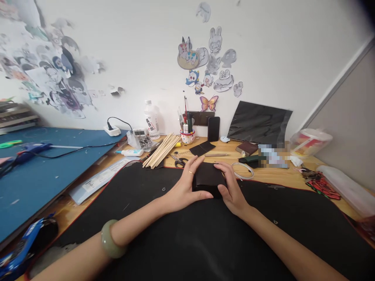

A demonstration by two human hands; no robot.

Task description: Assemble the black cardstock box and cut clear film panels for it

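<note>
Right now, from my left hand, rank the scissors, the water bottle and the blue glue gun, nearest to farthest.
From the left hand, which holds the black piece:
1. Scissors, just beyond it on the desk.
2. Water bottle, farther back and slightly left.
3. Blue glue gun, far left.

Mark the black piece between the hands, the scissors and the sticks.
black piece point(208, 178): head view, middle of its top face.
scissors point(178, 160): head view, near the pivot.
sticks point(161, 150): head view, middle of the bundle.
</note>
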